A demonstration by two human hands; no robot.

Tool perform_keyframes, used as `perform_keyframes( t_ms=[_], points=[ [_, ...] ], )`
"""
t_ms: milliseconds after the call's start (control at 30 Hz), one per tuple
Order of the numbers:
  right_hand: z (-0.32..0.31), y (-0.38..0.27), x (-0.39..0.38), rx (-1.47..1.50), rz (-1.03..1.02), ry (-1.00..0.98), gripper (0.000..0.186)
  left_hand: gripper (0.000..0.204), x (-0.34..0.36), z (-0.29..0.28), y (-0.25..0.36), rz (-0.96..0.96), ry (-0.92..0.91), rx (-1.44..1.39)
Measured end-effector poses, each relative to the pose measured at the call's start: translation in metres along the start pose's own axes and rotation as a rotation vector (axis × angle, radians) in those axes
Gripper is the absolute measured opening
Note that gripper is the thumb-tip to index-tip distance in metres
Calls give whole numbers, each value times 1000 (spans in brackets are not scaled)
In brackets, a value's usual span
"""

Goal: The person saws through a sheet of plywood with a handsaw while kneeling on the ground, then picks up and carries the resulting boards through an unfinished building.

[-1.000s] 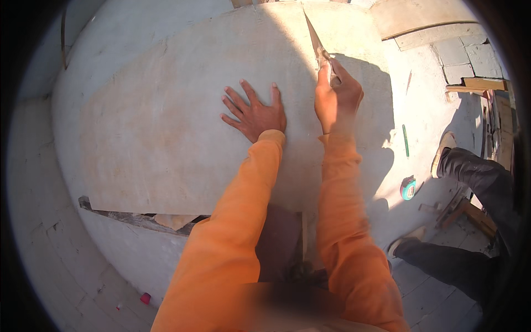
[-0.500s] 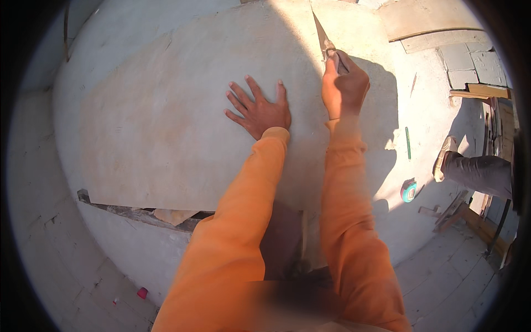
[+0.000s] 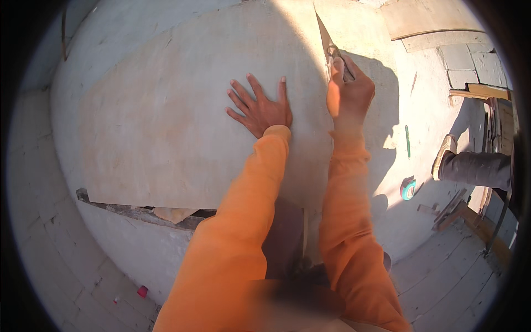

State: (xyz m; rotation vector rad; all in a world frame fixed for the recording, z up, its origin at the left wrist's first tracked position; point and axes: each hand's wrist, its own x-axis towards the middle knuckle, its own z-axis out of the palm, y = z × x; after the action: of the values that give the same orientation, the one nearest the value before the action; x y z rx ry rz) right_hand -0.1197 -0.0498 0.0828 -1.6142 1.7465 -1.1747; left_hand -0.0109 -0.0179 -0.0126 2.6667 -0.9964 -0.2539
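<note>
My left hand (image 3: 260, 108) lies spread, palm down, on a pale board (image 3: 144, 149). To its right, my right hand (image 3: 350, 91) grips the handle of a handsaw (image 3: 324, 32), its narrow blade pointing away from me along the boundary between shade and sunlight on the board. Whether the teeth are inside a cut I cannot tell. Right of my forearm lie a thin green pencil or marker (image 3: 407, 141) and a teal tape measure (image 3: 408, 190), both on the pale surface.
A co-worker's trousered leg and shoe (image 3: 473, 169) are at the right, beside wooden offcuts (image 3: 487, 90). Another board piece (image 3: 428, 16) lies at the top right. A small red object (image 3: 142, 291) is on the tiled floor (image 3: 61, 232) at lower left, and a dark gap runs along the board's near edge.
My right hand and the saw have shifted slightly right, moving a little along the blade's line. My left hand stays planted. One of the co-worker's two legs has gone from view.
</note>
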Motion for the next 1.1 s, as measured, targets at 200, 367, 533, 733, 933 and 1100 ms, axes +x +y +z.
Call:
perform_keyframes(
  t_ms=[200,367,533,733,933,1100],
  points=[
    [-73,-31,-175,-74,53,102,30,89,11,-3,-17,-18,28,31],
    [-23,-13,-61,39,84,99,27,89,6,-2,-2,11,38,23],
    [-11,-10,-53,0,80,18,25,89,6,0,-15,-9,6,43],
    [-88,-52,-191,-44,85,79,32,89,6,-1,-16,1,27,30],
    [-15,8,-25,-86,-128,52,29,87,-4,-3,2,25,-47,14],
    [-75,-23,-177,-114,11,98,29,89,5,3,-20,5,50,8]
  ],
)
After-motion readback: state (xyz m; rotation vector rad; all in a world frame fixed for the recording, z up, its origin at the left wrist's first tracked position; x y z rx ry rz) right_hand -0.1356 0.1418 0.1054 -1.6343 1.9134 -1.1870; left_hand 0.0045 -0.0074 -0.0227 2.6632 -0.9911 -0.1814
